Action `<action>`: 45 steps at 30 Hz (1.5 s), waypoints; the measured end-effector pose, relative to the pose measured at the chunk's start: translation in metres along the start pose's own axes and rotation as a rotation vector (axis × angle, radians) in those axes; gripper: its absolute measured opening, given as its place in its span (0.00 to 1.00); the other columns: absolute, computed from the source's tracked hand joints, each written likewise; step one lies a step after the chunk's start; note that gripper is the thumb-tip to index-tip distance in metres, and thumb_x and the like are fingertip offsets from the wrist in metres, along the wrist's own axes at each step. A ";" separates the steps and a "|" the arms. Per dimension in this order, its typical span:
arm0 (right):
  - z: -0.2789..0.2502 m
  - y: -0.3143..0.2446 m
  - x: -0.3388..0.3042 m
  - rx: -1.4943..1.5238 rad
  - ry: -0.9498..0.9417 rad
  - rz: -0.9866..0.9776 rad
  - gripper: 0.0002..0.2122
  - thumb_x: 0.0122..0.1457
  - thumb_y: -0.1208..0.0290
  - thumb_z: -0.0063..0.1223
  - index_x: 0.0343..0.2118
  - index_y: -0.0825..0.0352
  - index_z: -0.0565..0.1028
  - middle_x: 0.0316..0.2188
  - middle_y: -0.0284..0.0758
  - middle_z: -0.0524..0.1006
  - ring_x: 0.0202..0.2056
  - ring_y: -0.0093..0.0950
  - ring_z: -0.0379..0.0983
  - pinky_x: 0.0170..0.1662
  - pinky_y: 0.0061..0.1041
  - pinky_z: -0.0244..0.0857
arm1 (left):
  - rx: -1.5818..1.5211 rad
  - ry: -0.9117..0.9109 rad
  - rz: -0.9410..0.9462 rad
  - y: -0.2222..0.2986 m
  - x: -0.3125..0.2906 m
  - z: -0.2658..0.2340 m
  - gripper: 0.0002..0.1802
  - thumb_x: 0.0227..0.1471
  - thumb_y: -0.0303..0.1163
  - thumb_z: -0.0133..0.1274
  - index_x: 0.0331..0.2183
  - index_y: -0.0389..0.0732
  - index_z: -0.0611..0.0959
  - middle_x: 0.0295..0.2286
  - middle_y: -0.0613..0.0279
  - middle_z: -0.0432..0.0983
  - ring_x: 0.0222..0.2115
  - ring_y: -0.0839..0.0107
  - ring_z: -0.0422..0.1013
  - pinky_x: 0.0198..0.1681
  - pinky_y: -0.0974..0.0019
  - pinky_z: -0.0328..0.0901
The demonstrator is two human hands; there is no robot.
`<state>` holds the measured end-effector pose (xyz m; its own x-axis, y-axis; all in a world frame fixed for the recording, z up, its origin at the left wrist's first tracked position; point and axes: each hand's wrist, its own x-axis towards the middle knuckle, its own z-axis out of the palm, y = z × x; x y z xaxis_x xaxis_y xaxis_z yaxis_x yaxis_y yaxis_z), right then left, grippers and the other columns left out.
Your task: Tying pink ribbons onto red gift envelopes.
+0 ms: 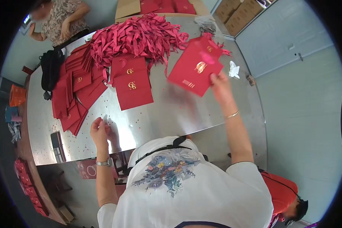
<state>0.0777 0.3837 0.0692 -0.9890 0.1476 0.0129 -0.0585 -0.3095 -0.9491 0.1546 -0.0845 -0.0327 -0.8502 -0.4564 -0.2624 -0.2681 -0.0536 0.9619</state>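
My right hand (221,89) grips the lower right edge of a flat red paper bag (188,66) with a gold emblem, tilted above the right part of the metal table (155,123). A pink ribbon blurs across that bag's upper part. Over the near left of the table, my left hand (99,131) is closed with its fingers curled together; whatever they may hold cannot be made out. Between the hands and farther back lie overlapping red bags (133,89) with gold emblems. Behind them spreads a large heap of red ribbons (136,38).
More red bags (78,83) are stacked at the left, beside a black bag (51,68). A dark flat case (57,147) lies near the front edge. Crumpled white tissue (234,70) is at the right. One person (66,22) stands far left; another, in red (279,192), is lower right.
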 end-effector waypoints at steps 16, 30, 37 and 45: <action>0.051 0.120 0.066 -1.188 -0.080 -0.598 0.15 0.51 0.78 0.46 0.44 0.65 0.73 0.45 0.45 0.71 0.43 0.42 0.69 0.47 0.36 0.64 | 0.654 -0.099 0.102 0.040 0.016 0.117 0.27 0.45 0.33 0.58 0.47 0.33 0.74 0.33 0.50 0.77 0.33 0.59 0.74 0.39 0.61 0.67; 0.093 0.091 -0.008 -1.300 -0.496 -0.889 0.03 0.51 0.73 0.53 0.27 0.66 0.74 0.28 0.36 0.74 0.36 0.37 0.70 0.41 0.34 0.63 | 0.965 -0.275 0.803 0.046 -0.012 0.096 0.21 0.39 0.26 0.58 0.40 0.35 0.76 0.38 0.50 0.72 0.41 0.51 0.67 0.43 0.54 0.64; 0.124 0.102 -0.080 -0.877 -0.430 -0.129 0.05 0.54 0.70 0.52 0.30 0.66 0.73 0.28 0.41 0.76 0.32 0.41 0.73 0.36 0.35 0.66 | 1.037 -0.466 0.650 0.048 -0.015 0.101 0.14 0.37 0.27 0.59 0.32 0.39 0.78 0.30 0.52 0.74 0.35 0.53 0.70 0.39 0.56 0.65; 0.153 0.114 -0.096 -0.940 -0.357 -0.190 0.06 0.55 0.69 0.53 0.30 0.67 0.75 0.25 0.42 0.77 0.27 0.39 0.75 0.30 0.31 0.67 | 0.797 -0.586 0.400 0.061 -0.034 0.084 0.17 0.38 0.28 0.58 0.35 0.38 0.79 0.29 0.52 0.77 0.31 0.55 0.74 0.36 0.60 0.67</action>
<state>0.1449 0.1910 0.0080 -0.9664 -0.2186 0.1356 -0.2398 0.5748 -0.7824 0.1291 0.0027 0.0282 -0.9704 0.1979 -0.1384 0.0406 0.6988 0.7141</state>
